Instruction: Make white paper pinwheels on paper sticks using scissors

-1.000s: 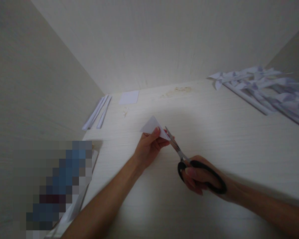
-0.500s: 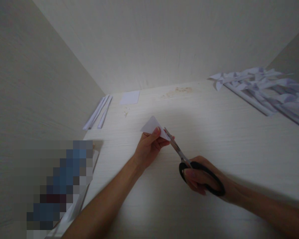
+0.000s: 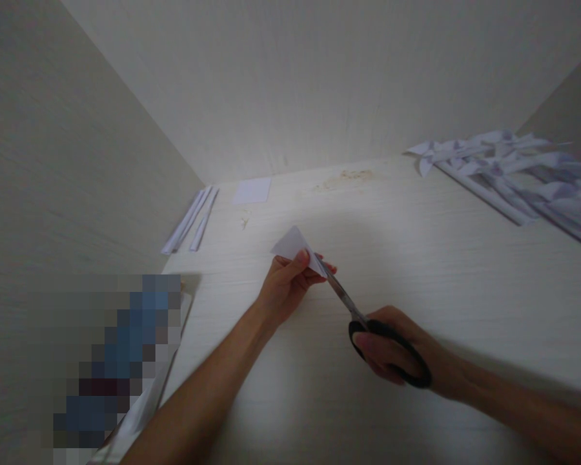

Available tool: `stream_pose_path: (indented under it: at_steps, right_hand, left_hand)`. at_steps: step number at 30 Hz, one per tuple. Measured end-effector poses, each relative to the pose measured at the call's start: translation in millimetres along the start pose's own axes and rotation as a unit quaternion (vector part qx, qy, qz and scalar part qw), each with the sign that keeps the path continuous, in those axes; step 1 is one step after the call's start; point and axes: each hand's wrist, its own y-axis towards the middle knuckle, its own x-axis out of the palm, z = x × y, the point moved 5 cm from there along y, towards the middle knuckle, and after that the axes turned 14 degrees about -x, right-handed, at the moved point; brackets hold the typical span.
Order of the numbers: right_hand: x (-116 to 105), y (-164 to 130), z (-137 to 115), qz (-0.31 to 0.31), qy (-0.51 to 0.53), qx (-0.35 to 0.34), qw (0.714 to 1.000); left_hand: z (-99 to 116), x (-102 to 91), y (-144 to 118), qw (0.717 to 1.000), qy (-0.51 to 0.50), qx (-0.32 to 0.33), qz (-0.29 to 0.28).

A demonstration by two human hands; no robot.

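Note:
My left hand (image 3: 290,284) pinches a folded, triangular piece of white paper (image 3: 291,241) between thumb and fingers, above the middle of the table. Through the black handles of a pair of scissors (image 3: 341,294) go the fingers of my right hand (image 3: 397,349). The scissors' blades are closed, and their tips lie at the right edge of the paper, partly hidden by it and by the left fingers. Whether the blades have cut into the paper I cannot tell.
A square sheet of white paper (image 3: 252,190) lies at the back left, beside several rolled paper sticks (image 3: 193,219). Paper pinwheel-like shapes on sticks (image 3: 508,168) are heaped at the back right. Walls border the pale table (image 3: 295,400). A blurred-out area covers the left edge.
The scissors' blades have gone from partly open to closed at the paper's edge. My right fingers have drawn together on the handles. The left hand and paper have shifted slightly left.

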Motion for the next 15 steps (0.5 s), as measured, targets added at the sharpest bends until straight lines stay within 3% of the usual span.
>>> stream_pose_path:
  at_steps: [15]
  right_hand:
    - [1.2,-0.4,0.2,-0.008,-0.019,-0.011,1.000]
  left_hand:
    - [1.1,8.0,-4.1,0.997,0.022,0.015,-0.076]
